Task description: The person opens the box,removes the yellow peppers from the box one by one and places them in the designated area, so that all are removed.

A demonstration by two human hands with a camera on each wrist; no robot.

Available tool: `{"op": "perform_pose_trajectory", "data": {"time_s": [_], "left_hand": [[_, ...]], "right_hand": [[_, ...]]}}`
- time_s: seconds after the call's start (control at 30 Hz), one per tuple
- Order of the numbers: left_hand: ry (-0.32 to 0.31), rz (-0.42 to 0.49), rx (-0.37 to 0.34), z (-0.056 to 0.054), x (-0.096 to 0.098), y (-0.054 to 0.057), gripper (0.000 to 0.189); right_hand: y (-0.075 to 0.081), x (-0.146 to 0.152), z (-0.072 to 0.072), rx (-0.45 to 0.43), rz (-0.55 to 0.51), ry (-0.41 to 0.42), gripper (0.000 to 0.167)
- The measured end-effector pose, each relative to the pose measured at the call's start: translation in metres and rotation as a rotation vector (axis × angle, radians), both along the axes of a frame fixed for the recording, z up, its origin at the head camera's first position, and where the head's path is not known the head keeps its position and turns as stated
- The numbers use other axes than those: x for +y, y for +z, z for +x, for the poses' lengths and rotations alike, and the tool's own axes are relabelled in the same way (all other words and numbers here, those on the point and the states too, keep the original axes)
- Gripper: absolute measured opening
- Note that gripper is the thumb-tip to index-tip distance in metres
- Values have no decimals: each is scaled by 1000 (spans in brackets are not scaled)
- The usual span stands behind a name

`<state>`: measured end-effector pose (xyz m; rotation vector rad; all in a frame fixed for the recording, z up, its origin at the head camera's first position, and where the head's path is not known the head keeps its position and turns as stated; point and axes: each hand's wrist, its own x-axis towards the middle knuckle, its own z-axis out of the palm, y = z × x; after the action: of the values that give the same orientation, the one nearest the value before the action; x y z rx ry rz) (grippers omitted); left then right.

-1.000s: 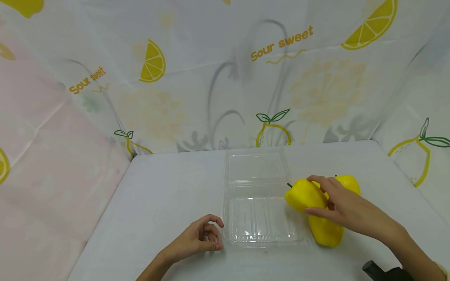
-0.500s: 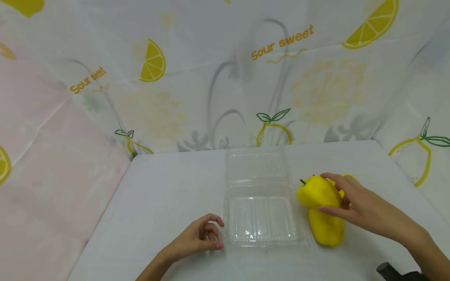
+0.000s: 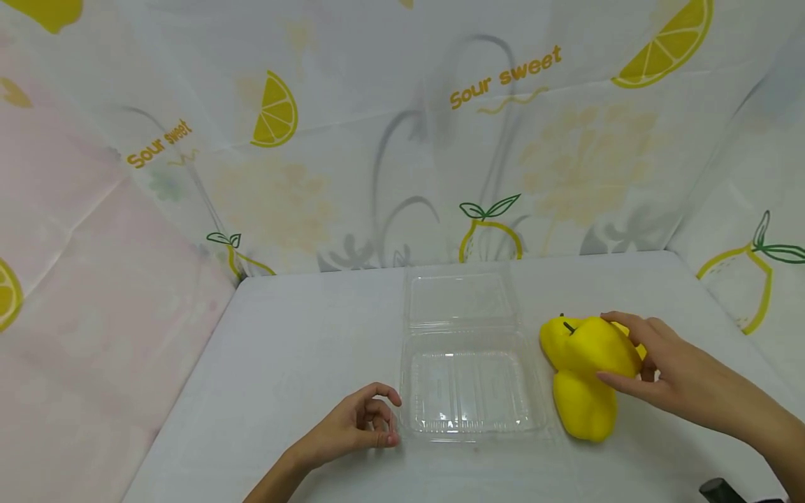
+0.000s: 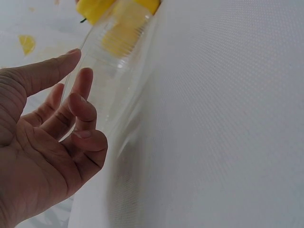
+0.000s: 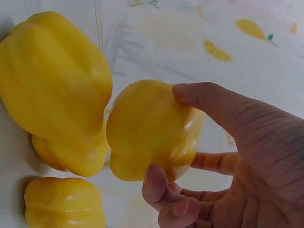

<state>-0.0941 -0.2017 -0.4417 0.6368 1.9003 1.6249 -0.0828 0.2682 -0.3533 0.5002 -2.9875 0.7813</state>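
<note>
My right hand (image 3: 666, 363) holds a yellow bell pepper (image 3: 606, 347) with a dark stem, thumb on one side and fingers on the other. Below and behind it lie other yellow peppers, one nearer me (image 3: 585, 412) and one peeking out at the left (image 3: 552, 342). The right wrist view shows the held pepper (image 5: 147, 133) beside a larger-looking pepper (image 5: 57, 71). Left of the pile, a clear plastic clamshell container (image 3: 472, 441) lies with its lid (image 3: 462, 300) folded back. My left hand (image 3: 358, 423) has loosely curled fingers right at the container's left rim.
White cloth covers the table (image 3: 302, 335). Behind it hangs a curtain (image 3: 352, 188) printed with lemons and "Sour sweet". A black cylindrical part (image 3: 720, 490) shows near my right wrist at the lower right edge.
My right hand has moved right with the pepper, from the container's right edge to over the other peppers, uncovering the one at the left. My left hand has stayed in place.
</note>
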Motion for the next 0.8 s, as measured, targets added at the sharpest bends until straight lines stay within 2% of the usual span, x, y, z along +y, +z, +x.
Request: {"op": "perform_pose_trajectory", "data": {"time_s": [0.3,0.47,0.8], "left_hand": [[-7,8,14,0,-1,-1,50],[-5,4,19,0,-1,-1,49],[4,-11,16,0,-1,0,50]], "right_hand": [[-6,16,4,-26,21,-49,78],[-8,25,6,-70,54,-90,81],[-13,35,9,-94,127,-151,79]]}}
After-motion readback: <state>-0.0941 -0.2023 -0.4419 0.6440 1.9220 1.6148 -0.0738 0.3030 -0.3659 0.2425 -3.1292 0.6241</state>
